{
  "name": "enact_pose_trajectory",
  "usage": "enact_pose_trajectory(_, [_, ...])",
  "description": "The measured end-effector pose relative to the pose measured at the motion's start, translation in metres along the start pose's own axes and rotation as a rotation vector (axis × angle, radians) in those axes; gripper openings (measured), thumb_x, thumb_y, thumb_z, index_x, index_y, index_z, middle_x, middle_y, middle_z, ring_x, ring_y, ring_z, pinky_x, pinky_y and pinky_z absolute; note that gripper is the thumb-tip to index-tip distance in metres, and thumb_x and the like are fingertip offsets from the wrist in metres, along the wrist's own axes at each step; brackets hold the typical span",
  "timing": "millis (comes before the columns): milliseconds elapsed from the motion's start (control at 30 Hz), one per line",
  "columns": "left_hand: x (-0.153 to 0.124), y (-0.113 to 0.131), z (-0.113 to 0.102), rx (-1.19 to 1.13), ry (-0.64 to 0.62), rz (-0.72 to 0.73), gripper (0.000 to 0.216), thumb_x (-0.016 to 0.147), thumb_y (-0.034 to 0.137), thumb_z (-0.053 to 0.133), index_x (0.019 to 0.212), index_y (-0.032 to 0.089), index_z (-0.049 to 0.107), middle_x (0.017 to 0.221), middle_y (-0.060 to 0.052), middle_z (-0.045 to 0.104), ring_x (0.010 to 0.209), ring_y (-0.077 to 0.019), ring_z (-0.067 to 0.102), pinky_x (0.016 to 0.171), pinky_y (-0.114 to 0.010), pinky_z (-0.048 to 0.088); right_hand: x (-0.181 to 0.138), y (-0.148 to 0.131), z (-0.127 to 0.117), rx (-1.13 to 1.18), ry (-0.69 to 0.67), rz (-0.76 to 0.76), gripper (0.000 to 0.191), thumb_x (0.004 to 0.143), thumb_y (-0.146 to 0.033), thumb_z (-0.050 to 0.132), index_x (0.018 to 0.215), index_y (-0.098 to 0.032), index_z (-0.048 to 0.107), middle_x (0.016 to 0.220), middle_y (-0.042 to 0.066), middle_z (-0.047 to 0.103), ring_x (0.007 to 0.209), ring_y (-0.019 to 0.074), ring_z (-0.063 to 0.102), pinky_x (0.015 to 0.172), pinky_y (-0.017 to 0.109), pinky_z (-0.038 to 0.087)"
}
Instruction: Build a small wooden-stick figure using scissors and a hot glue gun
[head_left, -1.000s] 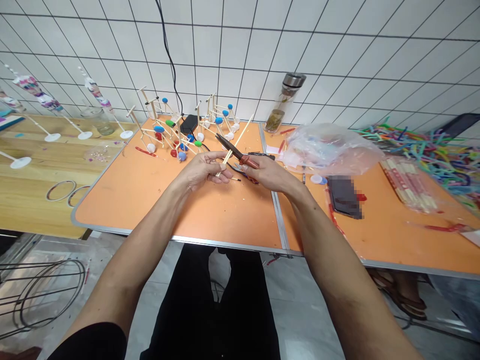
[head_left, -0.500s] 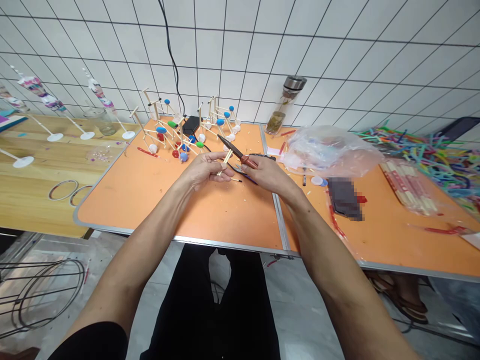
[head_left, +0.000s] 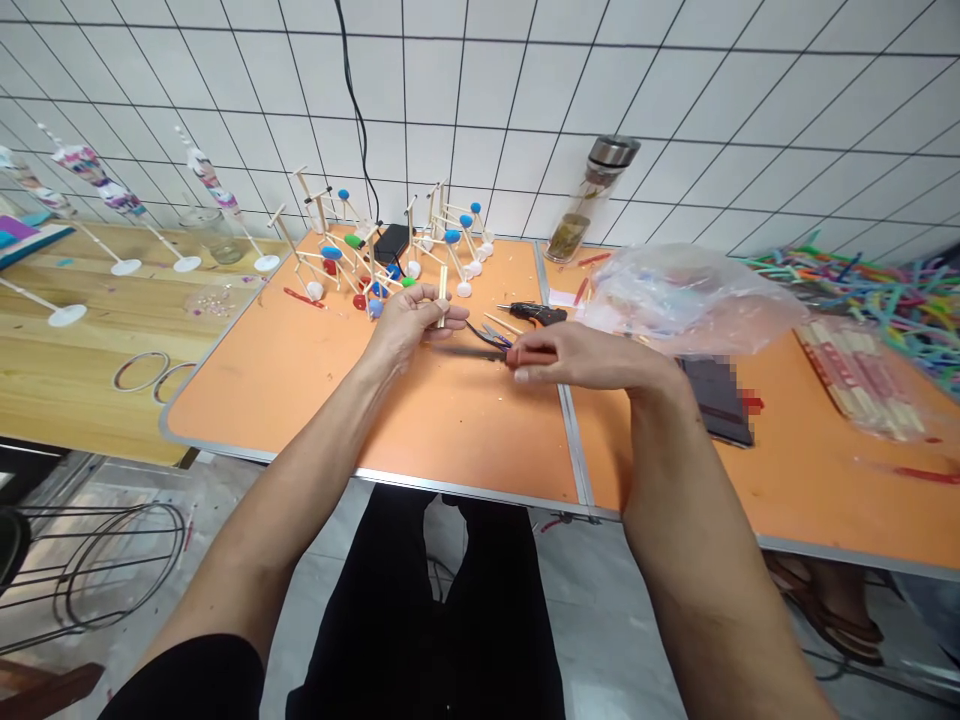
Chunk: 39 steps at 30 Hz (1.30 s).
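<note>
My left hand (head_left: 405,328) is closed on a few short pale wooden sticks (head_left: 442,292), held upright between thumb and fingers. In my right hand (head_left: 589,355) is a pair of red-handled pliers (head_left: 531,357). Their dark, motion-blurred jaws point left, just below the left fingers and apart from the sticks. Behind the right hand lie a black glue gun (head_left: 541,314), a loose stick (head_left: 501,322) and what look like scissors (head_left: 496,338). Stick frames (head_left: 330,255) with blue, green, red and white blobs stand beyond the left hand.
A glass bottle (head_left: 574,230) stands against the tiled wall. To the right are a clear plastic bag (head_left: 690,290), a dark pixelated object (head_left: 716,400), packs of wooden sticks (head_left: 862,375) and colourful strips (head_left: 892,300). Decorated stands (head_left: 124,267) occupy the wooden table.
The pliers have moved away from the sticks, down and right, and turned to lie nearly level. The sticks in my left hand have tilted more upright. My view has shifted slightly.
</note>
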<state>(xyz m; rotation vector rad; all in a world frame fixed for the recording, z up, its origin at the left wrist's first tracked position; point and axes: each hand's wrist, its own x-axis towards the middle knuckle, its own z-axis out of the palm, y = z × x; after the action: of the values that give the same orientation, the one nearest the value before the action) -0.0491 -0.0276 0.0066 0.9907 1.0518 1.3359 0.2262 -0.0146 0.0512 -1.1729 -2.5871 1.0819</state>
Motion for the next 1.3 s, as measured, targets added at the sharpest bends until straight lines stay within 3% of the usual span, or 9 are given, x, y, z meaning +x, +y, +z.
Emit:
enact_pose_trajectory(133, [0.000,-0.001,-0.001,0.004,-0.003,-0.001,0.028,0.086,0.026,0.087,0.097,0.019,0.062,0.092,-0.009,0.088,0.080,-0.0192,0.086,0.070,-0.022,0.062,0.011,-0.001,0.017,-0.220,-0.183,-0.004,0.029,0.085,-0.052,0.083,0.096,-0.025,0.077,0.096,0.005,0.076,0.084,0.0251,0.066,0.073,0.037,0.042])
enact_pose_trajectory(367, [-0.002,-0.004,0.004,0.012,-0.023,-0.022,0.024,0.089,0.024,0.083,0.098,0.019,0.062,0.091,-0.009,0.088,0.079,-0.0198,0.087,0.069,-0.022,0.062,0.024,-0.013,0.049,-0.428,-0.137,0.010,0.030,0.086,-0.047,0.083,0.096,-0.023,0.068,0.110,0.010,0.076,0.090,0.0258,0.066,0.071,0.037,0.038])
enact_pose_trajectory(500, [-0.003,-0.005,0.007,0.008,-0.045,-0.053,0.019,0.090,0.021,0.081,0.098,0.018,0.063,0.089,-0.009,0.088,0.077,-0.0201,0.087,0.067,-0.022,0.062,0.019,-0.020,0.047,-0.420,-0.126,0.017,0.034,0.086,-0.046,0.085,0.107,-0.022,0.072,0.123,0.012,0.076,0.104,0.0293,0.070,0.074,0.036,0.040])
enact_pose_trajectory(600, [-0.004,-0.006,0.008,0.000,-0.081,-0.083,0.022,0.089,0.021,0.083,0.097,0.018,0.063,0.089,-0.009,0.088,0.075,-0.0202,0.086,0.067,-0.022,0.063,0.016,-0.021,0.038,-0.350,-0.123,0.009,0.030,0.089,-0.045,0.085,0.105,-0.023,0.073,0.114,0.008,0.078,0.099,0.0269,0.071,0.073,0.035,0.041])
enact_pose_trajectory(733, [-0.004,-0.011,0.010,-0.023,-0.133,-0.131,0.023,0.088,0.021,0.086,0.097,0.018,0.065,0.088,-0.009,0.087,0.071,-0.0195,0.085,0.067,-0.024,0.065,0.022,-0.016,0.035,-0.167,0.246,0.018,0.023,0.098,-0.043,0.076,0.107,-0.022,0.075,0.098,0.006,0.077,0.087,0.0240,0.069,0.076,0.037,0.046])
enact_pose_trajectory(800, [-0.005,-0.013,0.011,-0.032,-0.148,-0.147,0.025,0.086,0.021,0.089,0.097,0.017,0.067,0.087,-0.009,0.087,0.071,-0.0192,0.084,0.068,-0.025,0.066,0.030,-0.010,0.041,-0.053,0.503,-0.074,0.043,0.096,-0.044,0.080,0.133,-0.023,0.073,0.110,0.008,0.078,0.098,0.0277,0.072,0.087,0.041,0.053])
enact_pose_trajectory(867, [-0.006,-0.015,0.013,-0.040,-0.163,-0.157,0.027,0.084,0.021,0.091,0.096,0.017,0.068,0.085,-0.009,0.086,0.071,-0.0191,0.083,0.070,-0.027,0.067,0.038,-0.004,0.050,-0.033,0.623,-0.174,0.076,0.089,-0.045,0.088,0.157,-0.026,0.062,0.126,0.011,0.075,0.114,0.0332,0.072,0.097,0.048,0.058])
enact_pose_trajectory(967, [-0.007,-0.017,0.016,-0.058,-0.188,-0.173,0.025,0.082,0.019,0.090,0.093,0.016,0.068,0.081,-0.009,0.085,0.068,-0.0191,0.081,0.071,-0.029,0.068,0.048,0.003,0.061,-0.088,0.669,-0.221,0.092,0.087,-0.046,0.090,0.169,-0.029,0.052,0.137,0.014,0.071,0.126,0.0378,0.068,0.104,0.055,0.059])
enact_pose_trajectory(1300, [-0.006,-0.023,0.018,-0.050,-0.230,-0.159,0.026,0.079,0.021,0.090,0.091,0.017,0.068,0.082,-0.010,0.085,0.060,-0.0157,0.075,0.061,-0.024,0.060,0.056,0.011,0.067,-0.165,0.640,-0.261,0.090,0.089,-0.046,0.090,0.169,-0.029,0.052,0.140,0.015,0.069,0.126,0.0392,0.069,0.103,0.055,0.061])
